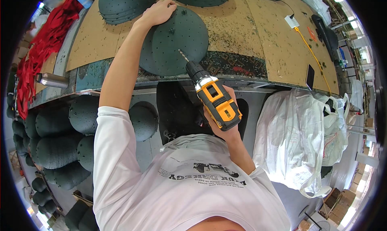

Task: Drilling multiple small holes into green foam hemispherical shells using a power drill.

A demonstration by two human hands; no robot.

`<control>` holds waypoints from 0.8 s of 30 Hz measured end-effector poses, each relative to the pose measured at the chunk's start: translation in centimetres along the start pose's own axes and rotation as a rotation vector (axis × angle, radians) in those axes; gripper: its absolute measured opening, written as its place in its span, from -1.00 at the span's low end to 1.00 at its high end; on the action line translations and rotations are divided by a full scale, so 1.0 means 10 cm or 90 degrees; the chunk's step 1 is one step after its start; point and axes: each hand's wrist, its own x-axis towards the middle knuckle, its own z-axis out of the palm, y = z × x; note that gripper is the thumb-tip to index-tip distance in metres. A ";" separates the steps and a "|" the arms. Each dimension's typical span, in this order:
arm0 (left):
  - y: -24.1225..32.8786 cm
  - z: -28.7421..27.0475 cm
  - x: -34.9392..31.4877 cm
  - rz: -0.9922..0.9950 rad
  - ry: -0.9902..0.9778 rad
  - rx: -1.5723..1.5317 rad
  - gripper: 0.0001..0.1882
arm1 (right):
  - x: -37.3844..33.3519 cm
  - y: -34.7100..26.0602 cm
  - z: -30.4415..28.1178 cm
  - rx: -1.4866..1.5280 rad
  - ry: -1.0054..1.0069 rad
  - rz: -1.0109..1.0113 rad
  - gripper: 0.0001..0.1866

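A yellow and black cordless drill (217,100) is gripped in my right hand (222,128), its body hiding part of the fingers. The long bit points up and left, its tip over the face of a dark green dome-shaped shell (189,33) dotted with small holes. Whether the tip touches the surface I cannot tell. My left hand (159,12) rests at the shell's upper left edge, fingers bent over the rim and partly hidden. Another dark green shell (149,59) lies under or beside this one at the table's near edge.
Stacked green shells (125,3) stand farther back on the chip-strewn brown table (238,29). More shells (56,150) are piled on the left below the table. A steel bottle (52,80), red straps (44,45), a phone (310,76), a yellow cord (310,49) and white sacks (290,138) lie around.
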 end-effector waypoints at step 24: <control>0.26 -0.24 -0.28 -0.030 -0.023 0.001 -0.46 | 0.44 -0.35 -0.16 -0.103 -0.128 0.045 -0.23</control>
